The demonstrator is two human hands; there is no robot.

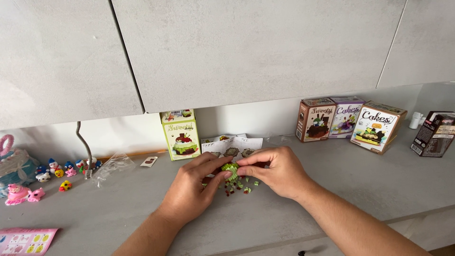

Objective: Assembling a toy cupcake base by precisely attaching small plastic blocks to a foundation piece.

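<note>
Green brick model [231,168], tiny, pinched between both hands just above the grey counter [332,189]. Looks feather-light, rigid, but likely to crumble at the studs; best gripped by the edges, squeezed evenly. Left hand [192,189] curled, fingertips closed on its near side; right hand [275,170] pinching from the other. Green box [180,134] upright behind, three cake boxes [348,121] and a dark box [433,134] well right, all shut, contents hidden. Clear bag [113,166] crumpled left, seemingly empty. Loose green and brown bits [239,186] scattered beneath.
</note>
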